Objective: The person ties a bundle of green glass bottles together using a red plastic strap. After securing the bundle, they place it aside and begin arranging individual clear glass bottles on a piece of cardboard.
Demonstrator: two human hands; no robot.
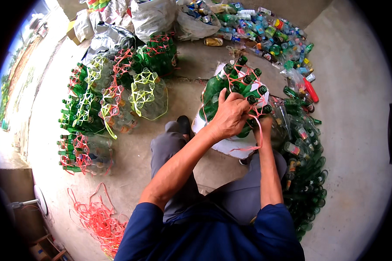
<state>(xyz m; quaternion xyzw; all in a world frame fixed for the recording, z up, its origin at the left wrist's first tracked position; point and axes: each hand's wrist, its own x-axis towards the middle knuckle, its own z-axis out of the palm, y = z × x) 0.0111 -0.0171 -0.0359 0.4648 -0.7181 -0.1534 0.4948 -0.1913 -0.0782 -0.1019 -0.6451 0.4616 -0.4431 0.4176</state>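
Note:
A bundle of green glass bottles (212, 89), laced with pink plastic strap (260, 130) around the necks, stands on a white board (220, 145) between my legs. My left hand (228, 114) is on the bundle's near side, fingers bent and closed on the strap at the necks, forefinger raised beside a bottle. My right hand (264, 126) is low at the bundle's near right, behind a dangling strap end; its fingers are hidden by the bottles and strap.
Tied bottle bundles (91, 108) stand at left. A tangle of pink strap (96, 217) lies at lower left. Loose glass bottles (309, 174) are heaped along my right; plastic bottles and cans (270, 35) and filled sacks (152, 17) lie at the back. A metal-stemmed object (38, 200) is at far left.

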